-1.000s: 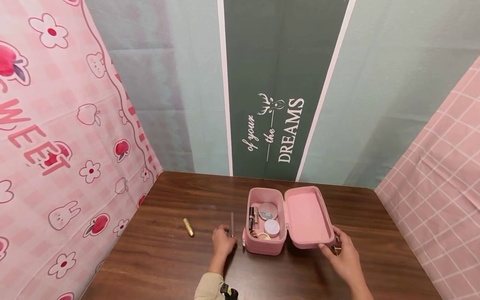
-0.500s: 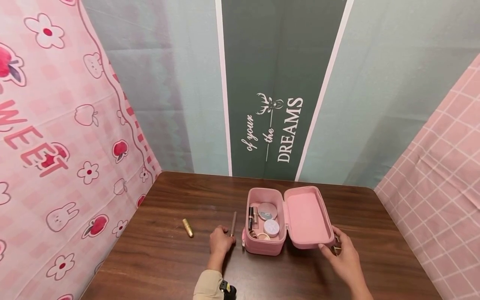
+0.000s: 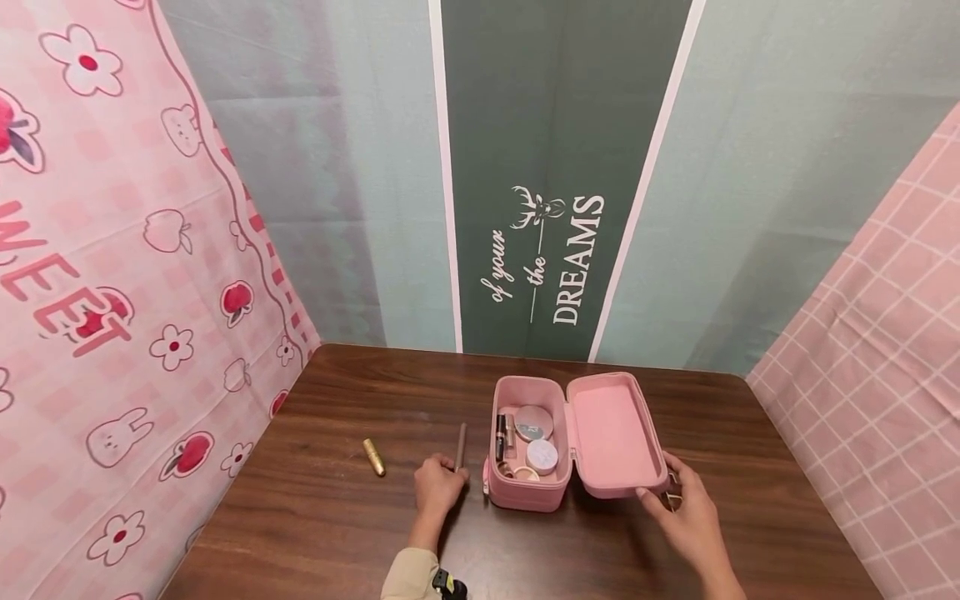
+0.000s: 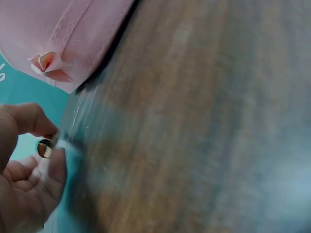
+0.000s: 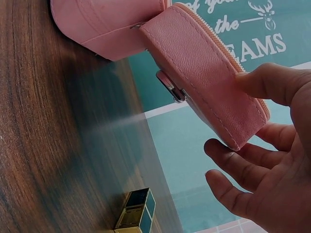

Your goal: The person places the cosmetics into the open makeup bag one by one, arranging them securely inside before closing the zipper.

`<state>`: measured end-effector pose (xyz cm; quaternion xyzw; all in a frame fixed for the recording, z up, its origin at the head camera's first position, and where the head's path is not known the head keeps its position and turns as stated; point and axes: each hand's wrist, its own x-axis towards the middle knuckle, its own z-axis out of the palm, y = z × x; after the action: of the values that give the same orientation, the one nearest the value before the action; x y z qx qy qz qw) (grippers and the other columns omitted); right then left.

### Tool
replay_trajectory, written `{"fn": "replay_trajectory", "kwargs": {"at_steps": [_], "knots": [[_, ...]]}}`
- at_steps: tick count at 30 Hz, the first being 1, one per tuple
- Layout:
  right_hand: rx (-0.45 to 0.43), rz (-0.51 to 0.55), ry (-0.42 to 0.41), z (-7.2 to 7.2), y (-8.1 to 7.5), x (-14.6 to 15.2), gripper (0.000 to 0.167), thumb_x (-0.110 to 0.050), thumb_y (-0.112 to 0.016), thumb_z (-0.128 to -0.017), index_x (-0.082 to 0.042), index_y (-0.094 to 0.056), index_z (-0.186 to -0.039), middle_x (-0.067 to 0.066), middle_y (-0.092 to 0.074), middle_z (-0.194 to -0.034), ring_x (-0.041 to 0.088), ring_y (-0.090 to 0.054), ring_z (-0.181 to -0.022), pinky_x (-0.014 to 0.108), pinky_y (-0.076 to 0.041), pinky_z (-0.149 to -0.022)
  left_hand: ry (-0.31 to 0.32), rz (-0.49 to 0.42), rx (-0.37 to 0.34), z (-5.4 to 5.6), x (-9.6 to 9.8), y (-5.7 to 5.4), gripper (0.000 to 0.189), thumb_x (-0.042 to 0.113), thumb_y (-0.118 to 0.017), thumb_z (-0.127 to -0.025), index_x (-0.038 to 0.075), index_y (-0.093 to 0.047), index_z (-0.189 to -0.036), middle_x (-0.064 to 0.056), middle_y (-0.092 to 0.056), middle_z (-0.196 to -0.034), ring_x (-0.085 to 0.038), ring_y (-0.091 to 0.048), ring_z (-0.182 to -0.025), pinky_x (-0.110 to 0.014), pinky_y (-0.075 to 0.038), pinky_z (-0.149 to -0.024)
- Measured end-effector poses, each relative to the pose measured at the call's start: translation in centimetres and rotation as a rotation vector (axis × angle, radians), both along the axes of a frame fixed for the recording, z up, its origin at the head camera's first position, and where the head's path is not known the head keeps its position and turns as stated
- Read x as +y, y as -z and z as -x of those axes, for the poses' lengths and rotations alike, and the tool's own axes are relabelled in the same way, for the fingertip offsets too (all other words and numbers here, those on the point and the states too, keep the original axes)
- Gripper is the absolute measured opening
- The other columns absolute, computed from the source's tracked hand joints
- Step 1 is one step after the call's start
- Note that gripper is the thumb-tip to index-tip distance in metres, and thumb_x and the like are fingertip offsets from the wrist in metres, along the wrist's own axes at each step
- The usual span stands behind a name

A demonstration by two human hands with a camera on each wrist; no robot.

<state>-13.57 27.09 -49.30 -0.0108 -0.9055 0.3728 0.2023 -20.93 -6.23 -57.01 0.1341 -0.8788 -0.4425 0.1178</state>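
Note:
In the head view my left hand [image 3: 440, 483] pinches a slim brown cosmetic pencil [image 3: 461, 446] between thumb and fingers, just left of the box. Its round gold-coloured end shows between the fingertips [image 4: 58, 165] in the left wrist view. The pink cosmetic case [image 3: 528, 497] stands unzipped, its lid [image 3: 615, 435] swung out to the right. My right hand [image 3: 692, 512] grips the lid's outer edge, with the thumb on the rim and fingers beneath. Inside the case lie a round compact [image 3: 534, 422], a white round jar [image 3: 542, 456] and dark and pinkish tubes [image 3: 500, 437].
A gold lipstick-like tube [image 3: 374, 457] lies on the wooden table [image 3: 337, 533], left of my left hand. A black and gold boxy item [image 5: 136, 212] stands under the right hand, mostly hidden in the head view. Printed cloths [image 3: 877, 333] hang around the table.
My left hand has lifted the pencil slightly and shifted a little left, away from the case. The right hand stays on the lid, which has not moved.

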Motion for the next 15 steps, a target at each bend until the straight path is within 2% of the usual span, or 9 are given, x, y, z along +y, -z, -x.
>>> {"fn": "replay_trajectory", "kwargs": {"at_steps": [6,10,15], "knots": [[-0.018,0.015,-0.005,0.13,-0.2,-0.16,0.06,-0.004,-0.074,-0.075,0.009,-0.044,-0.125,0.025,-0.052,-0.108,0.032,-0.056,-0.089,0.034,-0.051,-0.065,-0.055,-0.097,0.115,-0.2,0.01,-0.48,0.017,0.008,-0.074,-0.062,0.007,-0.063,-0.075,0.006,-0.055,-0.057,-0.011,-0.051,-0.054,-0.033,-0.044,-0.056],[-0.017,0.011,-0.002,0.09,-0.24,-0.19,0.06,-0.004,-0.074,-0.075,0.01,-0.044,-0.125,0.025,-0.053,-0.107,0.032,-0.055,-0.088,0.035,-0.051,-0.065,-0.107,-0.135,0.179,-0.33,0.11,-0.65,0.017,0.007,-0.073,-0.061,0.006,-0.065,-0.076,0.006,-0.055,-0.056,-0.011,-0.051,-0.053,-0.033,-0.044,-0.056],[-0.008,0.001,0.003,0.01,-0.18,-0.16,0.059,-0.004,-0.075,-0.074,0.009,-0.046,-0.124,0.023,-0.054,-0.106,0.026,-0.054,-0.085,0.034,-0.051,-0.065,-0.136,-0.145,0.202,-0.55,0.25,-0.42,0.017,0.006,-0.074,-0.061,0.006,-0.066,-0.076,0.007,-0.055,-0.056,-0.011,-0.051,-0.052,-0.033,-0.044,-0.055]]}}
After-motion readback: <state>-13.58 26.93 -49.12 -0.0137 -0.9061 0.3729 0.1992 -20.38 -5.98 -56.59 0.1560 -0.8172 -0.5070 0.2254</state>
